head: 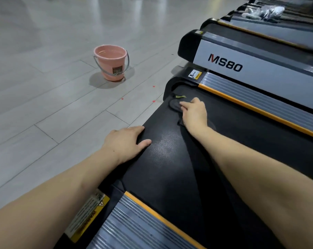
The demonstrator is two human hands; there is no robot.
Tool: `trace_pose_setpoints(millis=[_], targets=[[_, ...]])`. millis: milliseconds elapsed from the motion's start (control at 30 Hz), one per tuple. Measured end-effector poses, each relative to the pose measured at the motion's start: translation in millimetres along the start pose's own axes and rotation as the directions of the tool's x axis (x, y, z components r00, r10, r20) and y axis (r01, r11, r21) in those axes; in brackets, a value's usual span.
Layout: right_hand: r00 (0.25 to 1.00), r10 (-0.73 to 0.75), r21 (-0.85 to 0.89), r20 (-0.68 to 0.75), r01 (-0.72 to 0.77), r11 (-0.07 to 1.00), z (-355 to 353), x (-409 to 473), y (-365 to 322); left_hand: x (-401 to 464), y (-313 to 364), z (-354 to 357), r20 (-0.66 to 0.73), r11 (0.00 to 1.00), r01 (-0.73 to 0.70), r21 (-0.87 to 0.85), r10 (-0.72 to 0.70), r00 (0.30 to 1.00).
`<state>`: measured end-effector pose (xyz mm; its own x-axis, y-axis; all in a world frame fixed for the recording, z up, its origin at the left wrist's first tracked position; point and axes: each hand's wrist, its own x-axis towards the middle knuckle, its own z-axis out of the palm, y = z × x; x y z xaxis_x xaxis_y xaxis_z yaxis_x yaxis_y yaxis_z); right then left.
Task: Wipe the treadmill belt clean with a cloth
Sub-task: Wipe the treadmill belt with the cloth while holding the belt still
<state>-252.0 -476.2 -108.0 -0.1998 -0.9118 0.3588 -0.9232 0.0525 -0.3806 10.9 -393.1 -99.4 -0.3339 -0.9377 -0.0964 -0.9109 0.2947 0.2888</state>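
Note:
The black textured treadmill belt (pixel 170 168) runs from the bottom right up to its rear end at centre. A dark cloth (pixel 174 106) lies on the belt near that end. My right hand (pixel 194 112) presses down on it, fingers curled over the cloth, and most of the cloth is hidden under the palm. My left hand (pixel 127 142) rests flat on the belt's left edge with fingers spread and holds nothing. A small green scrap (pixel 180 96) lies on the belt just beyond the cloth.
A pink bucket (pixel 110 62) holding water stands on the grey tiled floor to the left. Ribbed grey side rails (pixel 259 97) with orange trim flank the belt. A second treadmill marked MS80 (pixel 223 62) sits close on the right, with more behind it.

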Motion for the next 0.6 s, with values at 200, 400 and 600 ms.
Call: trace_pose_setpoints(millis=[200,400,600], targets=[[0.924,-0.378,0.152,0.055,0.366,0.918,-15.8,-100.5,-32.3,1.4,-9.0,2.9,-0.003,0.999,0.040,-0.024,-0.040,0.999],[0.972,-0.232,0.012,0.049,0.231,0.973,-1.6,-15.7,-11.4,1.9,-11.7,6.4,0.030,0.999,0.041,0.020,-0.041,0.999],[0.972,-0.212,0.044,0.099,0.208,0.977,-14.0,-39.6,-33.6,0.3,-15.6,7.8,-0.026,1.000,0.013,0.016,-0.012,1.000]])
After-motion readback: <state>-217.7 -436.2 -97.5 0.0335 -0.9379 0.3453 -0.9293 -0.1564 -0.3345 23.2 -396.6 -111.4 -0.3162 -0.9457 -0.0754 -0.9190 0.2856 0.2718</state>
